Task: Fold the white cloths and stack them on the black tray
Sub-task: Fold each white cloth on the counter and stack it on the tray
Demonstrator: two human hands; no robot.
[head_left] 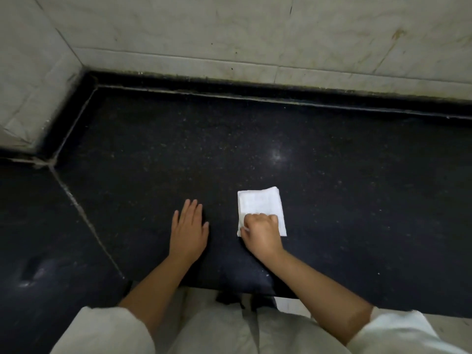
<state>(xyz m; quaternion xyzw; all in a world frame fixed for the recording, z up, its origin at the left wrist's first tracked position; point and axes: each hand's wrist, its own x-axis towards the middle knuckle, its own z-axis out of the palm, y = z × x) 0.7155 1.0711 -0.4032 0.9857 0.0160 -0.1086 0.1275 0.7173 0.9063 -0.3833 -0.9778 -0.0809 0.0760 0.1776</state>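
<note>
My right hand [261, 232] grips the folded white cloth [260, 205], long axis toward the wall [229, 34]; left hand [189, 229] flat, released on the table [357, 175].

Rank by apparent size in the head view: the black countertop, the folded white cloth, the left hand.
1. Black countertop, by far the largest.
2. and 3. Folded white cloth and left hand: look alike; the right hand covers part of the cloth, so unranked.
</note>
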